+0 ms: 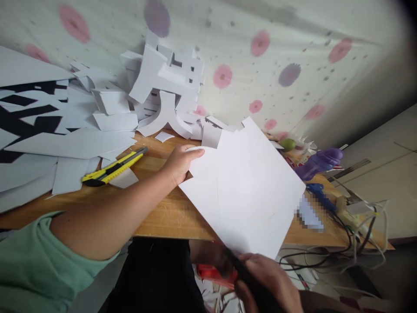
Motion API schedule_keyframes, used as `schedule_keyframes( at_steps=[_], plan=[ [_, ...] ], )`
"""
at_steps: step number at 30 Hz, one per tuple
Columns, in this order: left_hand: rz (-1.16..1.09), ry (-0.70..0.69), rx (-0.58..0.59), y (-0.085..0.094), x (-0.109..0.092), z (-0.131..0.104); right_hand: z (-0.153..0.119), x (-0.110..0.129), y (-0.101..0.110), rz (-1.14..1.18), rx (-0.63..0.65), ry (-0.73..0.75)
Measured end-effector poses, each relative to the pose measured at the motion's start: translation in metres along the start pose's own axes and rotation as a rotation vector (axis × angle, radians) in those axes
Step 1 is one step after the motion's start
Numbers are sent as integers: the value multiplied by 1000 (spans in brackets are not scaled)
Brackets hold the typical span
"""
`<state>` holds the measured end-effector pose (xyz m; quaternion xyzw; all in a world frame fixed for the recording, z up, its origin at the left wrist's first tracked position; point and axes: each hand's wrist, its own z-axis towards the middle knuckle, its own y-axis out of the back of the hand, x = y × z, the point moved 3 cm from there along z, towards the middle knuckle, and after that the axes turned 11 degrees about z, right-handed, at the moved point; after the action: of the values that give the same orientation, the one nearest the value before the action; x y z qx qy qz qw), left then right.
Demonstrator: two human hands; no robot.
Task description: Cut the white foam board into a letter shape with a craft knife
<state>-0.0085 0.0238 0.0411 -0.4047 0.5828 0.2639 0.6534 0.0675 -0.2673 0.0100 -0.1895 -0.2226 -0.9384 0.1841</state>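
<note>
My left hand [182,164] pinches the left edge of a large white board [250,187], thumb on top and fingers beneath. The board has notched edges and lies tilted over the table's front edge. My right hand [269,280] is closed around a long black tool [250,278], whose narrow tip meets the board's near lower edge. Motion blur hides what kind of tool it is. To the left of my left hand, a yellow and black utility knife [114,167] lies on the table with a bit of blade showing.
Cut white board pieces [78,143] cover the left side, with an assembled white structure [169,82] behind them. At right are a purple bottle [317,163], a green round object [288,144], a blue glue gun [322,196] and tangled cables [365,230]. The wooden table [163,217] ends near my lap.
</note>
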Motion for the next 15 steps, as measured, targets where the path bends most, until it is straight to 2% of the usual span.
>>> schedule_keyframes(
  at_steps=[3, 4, 6, 8, 11, 15],
  plan=[
    [14, -16, -8, 0, -3, -4, 40, -20, -7, -142, -93, -96],
    [18, -21, -10, -1, -4, -6, 56, -25, -15, -127, -64, -43],
    [30, -26, -10, -1, -5, -8, 87, -33, -30, -142, -177, -25],
    [39, -26, -8, -2, -6, -10, 109, -39, -47, -85, -234, -21],
    [42, -22, -16, -1, -5, -10, 118, -43, -69, -40, -211, -3],
    [24, -4, -4, -1, -2, -8, 113, -43, -80, -3, -81, 100]
  ],
)
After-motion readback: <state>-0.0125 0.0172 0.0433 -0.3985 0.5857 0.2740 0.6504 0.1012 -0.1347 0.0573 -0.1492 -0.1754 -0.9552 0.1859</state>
